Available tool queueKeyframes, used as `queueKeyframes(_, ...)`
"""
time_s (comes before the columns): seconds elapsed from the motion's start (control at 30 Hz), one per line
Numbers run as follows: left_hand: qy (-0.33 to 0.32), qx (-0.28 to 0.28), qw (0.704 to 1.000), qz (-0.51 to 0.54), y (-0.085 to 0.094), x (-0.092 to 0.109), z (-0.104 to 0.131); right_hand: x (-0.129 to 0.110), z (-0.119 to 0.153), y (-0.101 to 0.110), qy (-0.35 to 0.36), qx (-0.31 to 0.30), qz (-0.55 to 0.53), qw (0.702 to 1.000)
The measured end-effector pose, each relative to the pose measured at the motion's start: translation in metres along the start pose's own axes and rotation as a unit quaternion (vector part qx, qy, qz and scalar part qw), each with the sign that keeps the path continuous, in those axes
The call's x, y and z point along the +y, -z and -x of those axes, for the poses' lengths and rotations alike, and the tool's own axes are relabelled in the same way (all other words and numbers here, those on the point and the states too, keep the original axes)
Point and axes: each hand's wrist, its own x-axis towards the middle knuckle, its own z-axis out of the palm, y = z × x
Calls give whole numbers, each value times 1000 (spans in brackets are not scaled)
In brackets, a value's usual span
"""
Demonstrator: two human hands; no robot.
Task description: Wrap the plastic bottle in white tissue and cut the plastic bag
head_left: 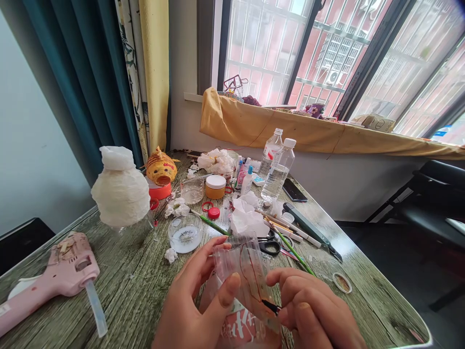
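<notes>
My left hand [203,295] is wrapped round a clear plastic container [250,261] from its left side, thumb across the front. Its lower part carries a red patch with white lettering. Thin reddish-brown lines run down the upper wall. My right hand [316,305] pinches a black-tipped marker [271,306], whose point is at the lower end of those lines; whether it touches the plastic I cannot tell. Just beyond the container lie black-handled scissors [271,247] and crumpled white tissue [249,215].
At the left lies a pink glue gun [70,271], with a white papered jar [121,191] behind it. A glass bowl [185,233] holds whitish liquid. Further back stand an orange fish figure [162,167] and water bottles [279,169]. Brushes [290,228] and a green-black cutter [310,230] lie right.
</notes>
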Motion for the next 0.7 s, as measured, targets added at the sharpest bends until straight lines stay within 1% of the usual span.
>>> queueKeyframes(0.2,0,-4,1000,-3,3,-3,0,0,0,1,-1,-25,6,1000)
queueKeyframes(0.3,11,-9,1000,0,4,-4,-1,-2,0,-1,-18,-9,-2,1000)
queueKeyframes(0.4,46,-16,999,8,2,2,-1,-1,1,-4,-31,73,-53,995)
queueKeyframes(0.47,82,-7,996,22,0,11,1,3,1,-3,-23,137,-69,988)
queueKeyframes(0.5,99,3,995,32,-2,16,1,6,0,0,-16,160,-59,985)
queueKeyframes(0.53,109,17,993,42,-4,20,2,10,-1,5,-15,167,-30,985)
queueKeyframes(0.6,107,45,991,64,-8,29,4,19,-2,17,-32,145,71,986)
queueKeyframes(0.7,70,62,992,87,-11,36,5,37,0,42,-66,63,230,969)
